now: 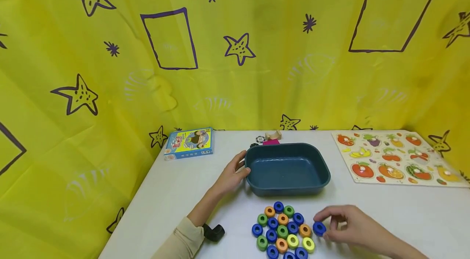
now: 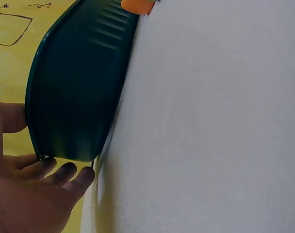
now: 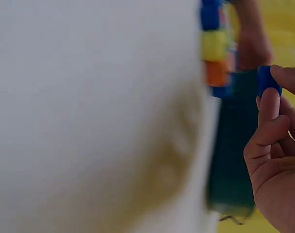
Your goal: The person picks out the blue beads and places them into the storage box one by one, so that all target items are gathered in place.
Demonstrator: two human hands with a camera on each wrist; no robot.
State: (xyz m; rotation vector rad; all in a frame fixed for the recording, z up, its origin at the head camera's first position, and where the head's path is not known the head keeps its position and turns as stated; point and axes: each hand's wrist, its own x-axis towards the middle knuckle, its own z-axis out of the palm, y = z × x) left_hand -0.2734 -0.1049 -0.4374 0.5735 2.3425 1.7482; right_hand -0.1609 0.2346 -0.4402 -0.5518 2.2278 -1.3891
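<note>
A dark teal plastic basin (image 1: 286,190) stands on the white table. At its left end my left hand (image 1: 232,174) grips the rim, thumb over the edge and fingers along the outer wall; the left wrist view shows the fingertips (image 2: 83,178) against that wall. Between thumb and fingers, my right hand (image 1: 349,226) pinches a blue ring (image 1: 319,229) with a hole in its middle. Just left of it, a cluster of small rings lies in front of the basin, among them a green ring (image 1: 282,231), an orange ring (image 1: 304,230) and a yellow ring (image 1: 309,244).
A boxed game (image 1: 189,143) lies at the back left. On the right is a fruit puzzle board (image 1: 398,161). Small pieces, one a wooden block (image 1: 273,135), sit behind the basin. A black curved object (image 1: 214,233) is beside the left sleeve. A yellow patterned curtain (image 1: 257,87) surrounds the table.
</note>
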